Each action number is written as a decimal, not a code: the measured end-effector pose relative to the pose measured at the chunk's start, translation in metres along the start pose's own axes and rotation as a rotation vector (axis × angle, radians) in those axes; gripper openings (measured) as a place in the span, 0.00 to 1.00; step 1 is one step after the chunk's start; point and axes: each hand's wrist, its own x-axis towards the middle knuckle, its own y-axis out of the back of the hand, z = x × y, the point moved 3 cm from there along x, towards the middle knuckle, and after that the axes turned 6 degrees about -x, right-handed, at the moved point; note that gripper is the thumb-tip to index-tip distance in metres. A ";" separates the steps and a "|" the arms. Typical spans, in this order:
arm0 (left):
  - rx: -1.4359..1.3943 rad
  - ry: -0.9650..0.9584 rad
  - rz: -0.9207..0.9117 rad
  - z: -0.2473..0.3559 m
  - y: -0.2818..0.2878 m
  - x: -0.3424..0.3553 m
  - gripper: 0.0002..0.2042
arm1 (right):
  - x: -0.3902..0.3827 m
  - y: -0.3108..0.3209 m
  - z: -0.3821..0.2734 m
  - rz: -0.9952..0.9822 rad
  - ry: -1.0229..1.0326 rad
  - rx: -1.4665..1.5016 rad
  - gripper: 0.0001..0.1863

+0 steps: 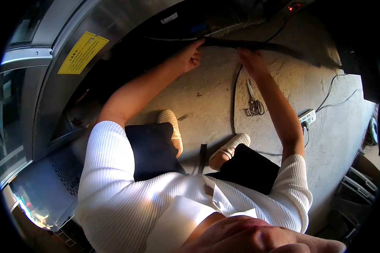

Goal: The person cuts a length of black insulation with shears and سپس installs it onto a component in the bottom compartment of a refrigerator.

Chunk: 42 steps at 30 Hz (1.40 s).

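Observation:
A long, dark, flexible strip or tube (278, 47) stretches across the top, from a dark recess toward the right; its exact kind is unclear in the shade. My left hand (191, 57) is closed at its left part, with the fingers curled and the thumb side against it. Farther right, my right hand (252, 61) pinches the same strip from below, fingertips partly hidden. Below my right hand, a pair of scissors (255, 106) lies on the concrete floor (207, 99). A thin black cable (234, 97) runs down past them.
To the left stands a metal cabinet (57, 90) with a yellow label (83, 52). A white power strip (308, 117) with plugged-in cords lies at the right. A socket with a red light (294, 6) is at the top. A short black strip (202, 157) lies between my feet.

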 end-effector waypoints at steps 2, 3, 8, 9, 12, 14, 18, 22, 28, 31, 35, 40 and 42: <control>-0.073 -0.026 0.004 0.008 -0.001 0.007 0.11 | 0.004 -0.015 -0.007 0.038 0.002 0.011 0.16; -0.105 -0.045 0.006 0.012 0.000 0.012 0.12 | 0.001 -0.033 -0.019 0.050 -0.007 0.006 0.15; -0.203 -0.082 -0.062 0.028 0.006 0.039 0.16 | 0.023 -0.071 -0.027 0.095 0.052 -0.010 0.10; -0.198 -0.093 -0.063 0.030 0.007 0.042 0.17 | 0.028 -0.075 -0.027 0.112 0.083 -0.057 0.10; -0.234 -0.132 -0.086 0.034 0.010 0.054 0.15 | 0.045 -0.084 -0.028 0.188 0.176 -0.120 0.11; -0.242 -0.145 -0.061 0.039 0.011 0.060 0.13 | 0.053 -0.090 -0.026 0.219 0.228 -0.138 0.11; -0.257 -0.159 -0.043 0.045 0.012 0.065 0.19 | 0.080 -0.088 -0.017 0.286 0.469 -0.268 0.13; -0.335 -0.143 -0.096 0.046 0.006 0.071 0.23 | 0.103 -0.077 0.002 0.388 0.606 -0.336 0.19; -0.248 -0.194 -0.174 0.064 0.002 0.080 0.25 | 0.097 -0.096 -0.014 0.264 0.701 -0.347 0.21; -0.304 -0.186 -0.224 0.065 -0.002 0.077 0.25 | 0.089 -0.107 -0.022 0.213 0.622 -0.229 0.17; -0.316 -0.185 -0.207 0.070 -0.002 0.084 0.25 | 0.093 -0.107 -0.027 0.195 0.540 -0.265 0.15; -0.304 -0.226 -0.199 0.071 0.006 0.091 0.25 | 0.090 -0.109 -0.031 0.071 0.487 -0.236 0.13; -0.264 -0.188 -0.218 0.064 -0.009 0.090 0.26 | 0.113 -0.069 -0.028 0.094 0.634 -0.592 0.13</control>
